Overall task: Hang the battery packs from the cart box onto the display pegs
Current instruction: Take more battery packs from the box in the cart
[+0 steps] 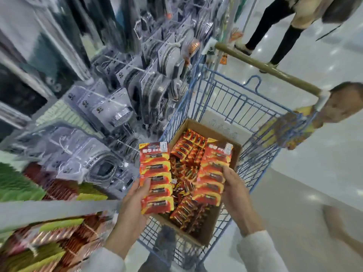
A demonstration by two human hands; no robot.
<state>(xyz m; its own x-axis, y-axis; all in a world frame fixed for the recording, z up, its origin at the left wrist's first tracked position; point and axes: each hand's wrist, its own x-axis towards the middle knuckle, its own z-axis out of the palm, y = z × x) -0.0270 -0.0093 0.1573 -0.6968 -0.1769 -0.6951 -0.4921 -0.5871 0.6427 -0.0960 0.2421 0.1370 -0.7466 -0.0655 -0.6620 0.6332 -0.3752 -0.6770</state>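
Note:
A cardboard box (211, 228) full of red and yellow battery packs (186, 154) sits in a blue wire cart (231, 99). My left hand (131, 213) grips a long strip of battery packs (155, 177) by its lower end, held over the box's left edge. My right hand (235, 195) holds a second strip of battery packs (213, 173) at its right side, above the box. Red, yellow and green packs hang on display pegs (55, 232) at the lower left, blurred by motion.
Clear blister packs of cables hang on pegs (110, 107) along the left shelf. The cart's olive handle (265, 67) is at the far end. A child (337, 108) stands at the cart's right, and another person's legs (279, 36) are beyond it.

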